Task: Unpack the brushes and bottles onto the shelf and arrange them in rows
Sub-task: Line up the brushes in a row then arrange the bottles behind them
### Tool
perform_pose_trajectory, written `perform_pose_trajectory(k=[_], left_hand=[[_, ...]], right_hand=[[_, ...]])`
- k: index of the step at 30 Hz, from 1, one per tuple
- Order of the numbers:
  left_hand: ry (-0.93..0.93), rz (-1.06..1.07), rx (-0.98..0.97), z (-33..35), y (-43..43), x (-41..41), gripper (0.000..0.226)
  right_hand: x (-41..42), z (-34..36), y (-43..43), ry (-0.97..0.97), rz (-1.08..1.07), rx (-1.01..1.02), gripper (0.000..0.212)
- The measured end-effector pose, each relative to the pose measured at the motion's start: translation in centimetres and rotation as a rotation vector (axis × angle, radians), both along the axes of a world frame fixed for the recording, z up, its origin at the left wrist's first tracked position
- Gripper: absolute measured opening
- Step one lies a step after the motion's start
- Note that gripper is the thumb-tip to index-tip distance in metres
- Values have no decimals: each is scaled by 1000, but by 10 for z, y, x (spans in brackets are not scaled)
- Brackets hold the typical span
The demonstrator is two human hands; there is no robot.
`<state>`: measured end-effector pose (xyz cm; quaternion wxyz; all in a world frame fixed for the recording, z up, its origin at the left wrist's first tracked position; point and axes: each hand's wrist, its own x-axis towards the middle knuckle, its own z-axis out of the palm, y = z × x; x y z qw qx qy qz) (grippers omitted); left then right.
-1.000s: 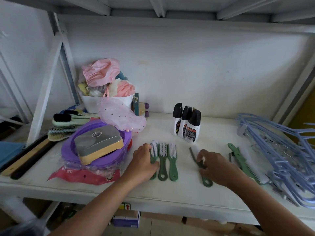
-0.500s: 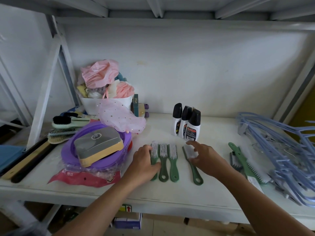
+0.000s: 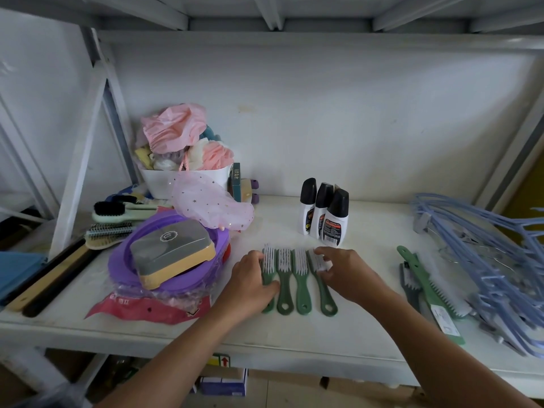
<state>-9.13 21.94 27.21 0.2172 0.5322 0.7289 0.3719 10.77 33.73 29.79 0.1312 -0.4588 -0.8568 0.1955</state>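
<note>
Several small green brushes with white bristles lie side by side on the white shelf (image 3: 368, 328), handles toward me. My left hand (image 3: 250, 282) rests on the leftmost brush (image 3: 268, 262), fingers curled over its handle. My right hand (image 3: 348, 272) grips the bristle head of the rightmost brush (image 3: 323, 293), which lies slightly slanted against the row. Two middle brushes (image 3: 285, 285) lie between the hands. Behind them stand three white bottles with black caps (image 3: 335, 219), close together. More green and grey brushes (image 3: 424, 285) lie to the right.
A purple basin (image 3: 123, 260) holding a grey and tan box sits on a red packet at the left. Behind it are a white tub of pink bath puffs (image 3: 188, 148) and larger brushes (image 3: 117, 212). Blue hangers (image 3: 482, 248) pile up at the right.
My right hand has slid the fourth green brush leftward from apart on the shelf up against the row of three. My left hand has stayed on the leftmost brush.
</note>
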Motion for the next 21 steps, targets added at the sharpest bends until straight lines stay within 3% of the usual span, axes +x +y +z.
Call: perform_pose_trajectory(k=[21], left_hand=[[-5,-16,-1,6,-2,2,47]], right_hand=[[-1,0,-2,46,6,22,50]])
